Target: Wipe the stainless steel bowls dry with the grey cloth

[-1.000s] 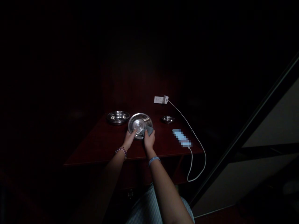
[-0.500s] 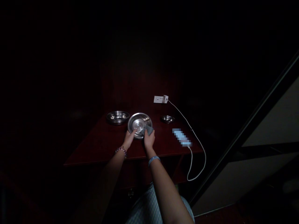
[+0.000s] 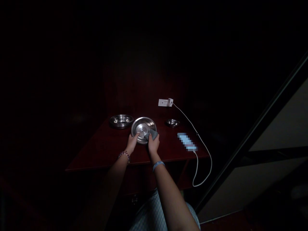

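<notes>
A shiny metal bowl (image 3: 143, 123), tilted so its inside faces me, is held over the dark red table (image 3: 101, 154). My left hand (image 3: 132, 142) grips its lower left rim, thumb inside and the other fingers hidden behind. At the lower right rim, my right hand (image 3: 153, 143) is closed on a grey cloth (image 3: 152, 134) that lies against the bowl's inner side. To the left of the held bowl stand stacked metal bowls (image 3: 121, 121). A smaller metal bowl (image 3: 172, 123) rests on the right.
A phone (image 3: 187, 141), its screen blurred out, lies at the table's right. Its white cable (image 3: 211, 160) loops past the table edge up to a charger (image 3: 170, 102) in the wall socket (image 3: 163, 102). Surroundings are very dark.
Very little differs. My left thumb has shifted slightly left on the bowl, and the bowl itself has tilted a touch; both hands keep their hold.
</notes>
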A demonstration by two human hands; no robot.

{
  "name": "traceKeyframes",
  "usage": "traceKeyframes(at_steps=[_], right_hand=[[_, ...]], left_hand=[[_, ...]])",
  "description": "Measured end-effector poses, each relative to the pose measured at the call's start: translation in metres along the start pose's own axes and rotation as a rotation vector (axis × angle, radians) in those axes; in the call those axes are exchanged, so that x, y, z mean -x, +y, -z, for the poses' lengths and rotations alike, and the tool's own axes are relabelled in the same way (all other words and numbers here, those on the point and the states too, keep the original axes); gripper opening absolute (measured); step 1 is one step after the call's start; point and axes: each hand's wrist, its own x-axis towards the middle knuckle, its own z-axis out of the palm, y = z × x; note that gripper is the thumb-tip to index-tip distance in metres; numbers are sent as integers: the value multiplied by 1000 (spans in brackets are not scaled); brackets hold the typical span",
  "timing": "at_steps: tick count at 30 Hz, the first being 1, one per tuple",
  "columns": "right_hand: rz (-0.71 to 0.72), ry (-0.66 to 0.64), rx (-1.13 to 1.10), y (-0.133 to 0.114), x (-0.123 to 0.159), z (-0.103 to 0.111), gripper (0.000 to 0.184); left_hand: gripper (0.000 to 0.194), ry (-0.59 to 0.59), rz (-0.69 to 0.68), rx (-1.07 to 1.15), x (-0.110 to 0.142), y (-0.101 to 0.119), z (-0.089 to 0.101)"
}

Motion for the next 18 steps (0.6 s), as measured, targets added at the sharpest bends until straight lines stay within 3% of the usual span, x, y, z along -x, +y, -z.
traceKeyframes(at_steps=[6,18], right_hand=[[44,28,-88,2,-1,0,30],[95,121,-150,5,-3,0,22]], left_hand=[[23,-4,26,9,5,10,-1],[33,-73,35,-19,8,10,1]])
